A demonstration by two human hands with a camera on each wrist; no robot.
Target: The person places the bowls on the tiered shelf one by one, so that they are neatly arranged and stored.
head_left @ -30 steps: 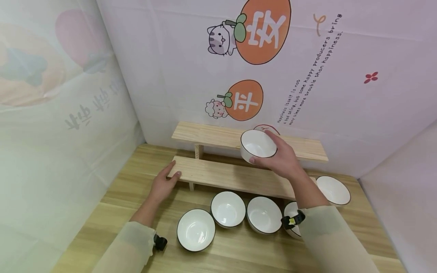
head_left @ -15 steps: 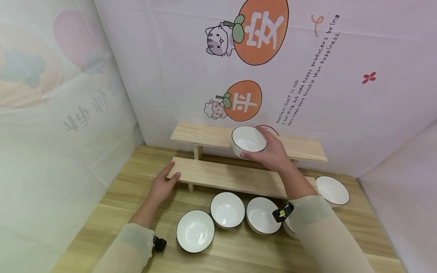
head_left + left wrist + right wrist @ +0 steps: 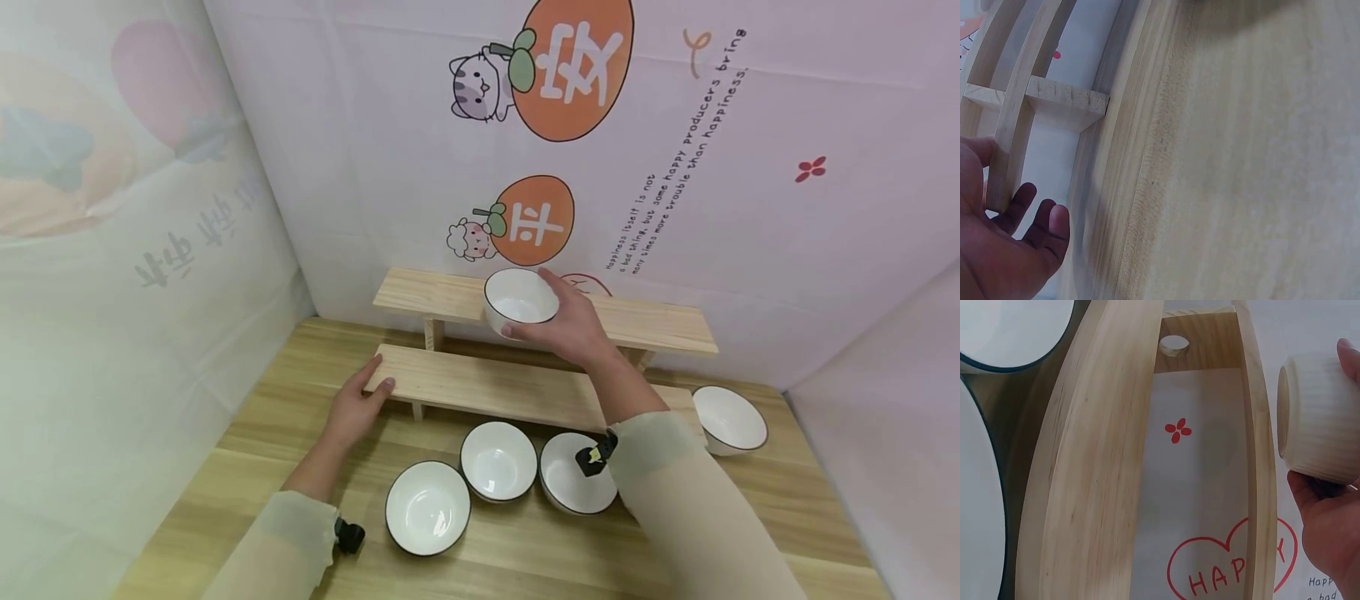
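In the head view my right hand [image 3: 570,323] grips a white bowl [image 3: 520,298] with a dark rim, thumb on the near side and fingers on the far side. The bowl overlaps the upper board [image 3: 660,323] of a two-tier wooden shelf. Ribbed outer walls of this bowl [image 3: 1319,419] show in the right wrist view, next to the upper board's edge. My left hand [image 3: 357,408] holds the left end of the shelf's lower board [image 3: 480,379]. Seen from the left wrist, thumb and fingers lie on either side of that board end [image 3: 1011,147].
On the wooden table [image 3: 300,533], in front of the shelf, stand white bowls: one at the left [image 3: 428,508], one in the middle [image 3: 498,461] and one [image 3: 573,475] partly under my right wrist strap. Another bowl [image 3: 729,417] stands beyond the shelf's right end. A printed cloth [image 3: 375,150] hangs behind.
My right hand has carried the bowl left and slightly toward the back, along the upper board. The right forearm now covers the bowl that showed beneath it. My left hand stays put.
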